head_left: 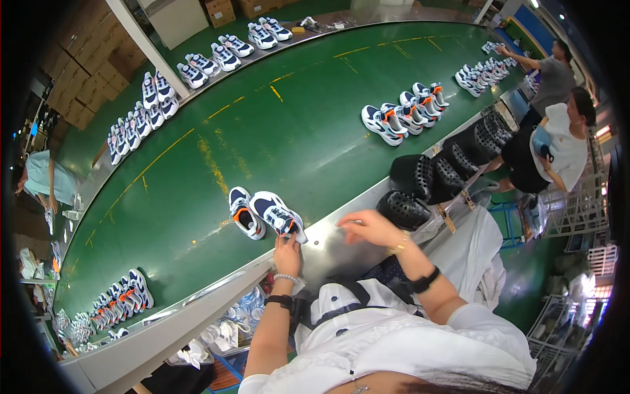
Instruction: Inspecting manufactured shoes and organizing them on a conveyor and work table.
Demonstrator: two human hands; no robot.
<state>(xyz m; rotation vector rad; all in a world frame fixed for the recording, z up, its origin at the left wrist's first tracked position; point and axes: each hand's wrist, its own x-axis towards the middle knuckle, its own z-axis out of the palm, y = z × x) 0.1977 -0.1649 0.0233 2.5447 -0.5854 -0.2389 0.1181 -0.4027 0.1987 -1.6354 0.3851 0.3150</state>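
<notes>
Head view looking down at a wide green conveyor belt (262, 125) with a metal edge. The left hand (287, 253) grips the heel of a white, navy and orange sneaker (277, 213), which lies at the belt's near edge touching its twin (245, 213). The right hand (366, 226) hovers just beside them over the metal edge, fingers loosely curled, holding nothing visible. More sneaker pairs (401, 113) sit farther along. Black perforated baskets (440, 174) line the right side.

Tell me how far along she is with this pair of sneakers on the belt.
One sneaker already lies flat on the green belt. The left hand grips the heel of the second sneaker, tilted at the belt's edge. The right hand hovers apart, holding nothing clearly visible. Releasing that second shoe remains.
</notes>
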